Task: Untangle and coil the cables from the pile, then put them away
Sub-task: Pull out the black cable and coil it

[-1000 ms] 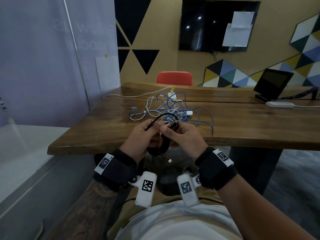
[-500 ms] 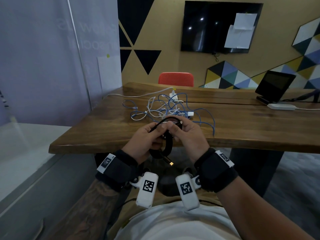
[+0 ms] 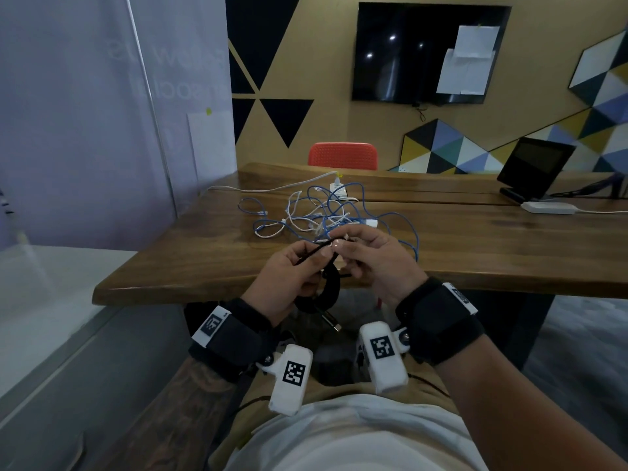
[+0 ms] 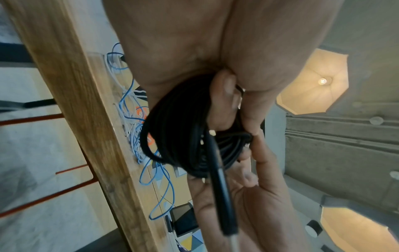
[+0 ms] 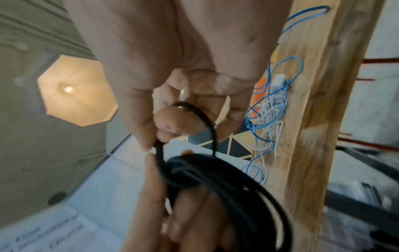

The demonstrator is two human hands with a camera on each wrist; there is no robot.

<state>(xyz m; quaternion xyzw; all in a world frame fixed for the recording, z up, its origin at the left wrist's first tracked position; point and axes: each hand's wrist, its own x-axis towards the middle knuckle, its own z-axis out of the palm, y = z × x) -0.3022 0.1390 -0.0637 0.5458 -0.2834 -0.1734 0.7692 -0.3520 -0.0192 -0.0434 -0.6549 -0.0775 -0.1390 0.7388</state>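
Wooden table [image 3: 475, 253] fills the room before us, and just off its near edge we hold the black cable [image 3: 328, 290], wound into a coil in front of our lap. Our left hand [image 3: 289, 280] curls its fingers around the coil's loops, while our right hand [image 3: 377, 263] pinches a loose strand between thumb and fingertips above the coil. One plug end [image 3: 331, 322] dangles below our hands. Farther out on the table lies the pile of blue and white cables [image 3: 326, 215], tangled together. Beyond it we see an orange chair [image 3: 342, 156], a small screen [image 3: 535, 164] at the right, and a dark wall display [image 3: 407, 52].
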